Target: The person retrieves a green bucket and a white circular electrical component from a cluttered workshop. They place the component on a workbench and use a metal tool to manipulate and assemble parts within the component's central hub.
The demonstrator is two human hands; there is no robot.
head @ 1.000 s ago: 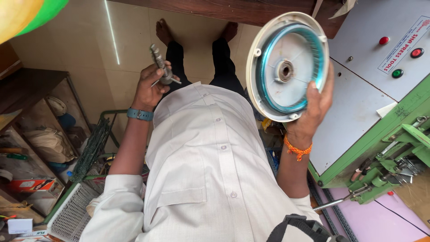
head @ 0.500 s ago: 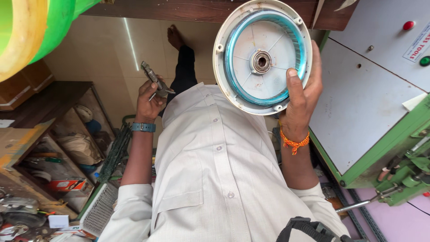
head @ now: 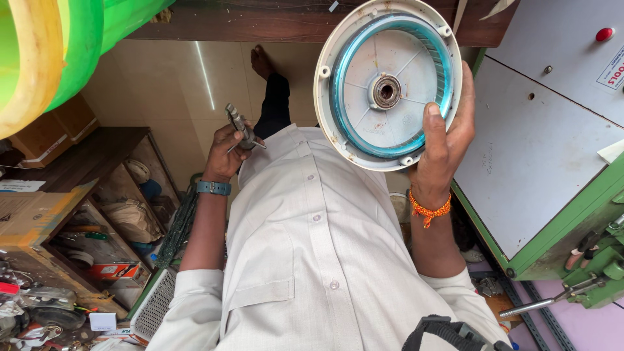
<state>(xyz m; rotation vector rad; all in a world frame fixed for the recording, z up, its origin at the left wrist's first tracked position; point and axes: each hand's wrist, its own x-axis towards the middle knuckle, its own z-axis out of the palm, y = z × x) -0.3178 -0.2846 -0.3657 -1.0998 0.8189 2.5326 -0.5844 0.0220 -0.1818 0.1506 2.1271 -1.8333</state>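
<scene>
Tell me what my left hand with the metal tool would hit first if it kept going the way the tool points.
The left hand holds a metal tool pointing up-frame, out over the tiled floor. Nothing shows in that line before the floor, with the dark wooden ledge beyond; depth is unclear.

round white cover (head: 388, 84): blue inner ring, central bearing, held upright | grey metal tool (head: 239, 125): gripped, pointing up

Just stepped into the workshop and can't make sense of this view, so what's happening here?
A person in a white shirt stands looking down at their own hands. The right hand holds up a round white disc with a blue ring and a metal hub, thumb pressed on its face. The left hand grips a small metal tool at the side. A grey and green machine stands to the right, cluttered shelves to the left.
</scene>
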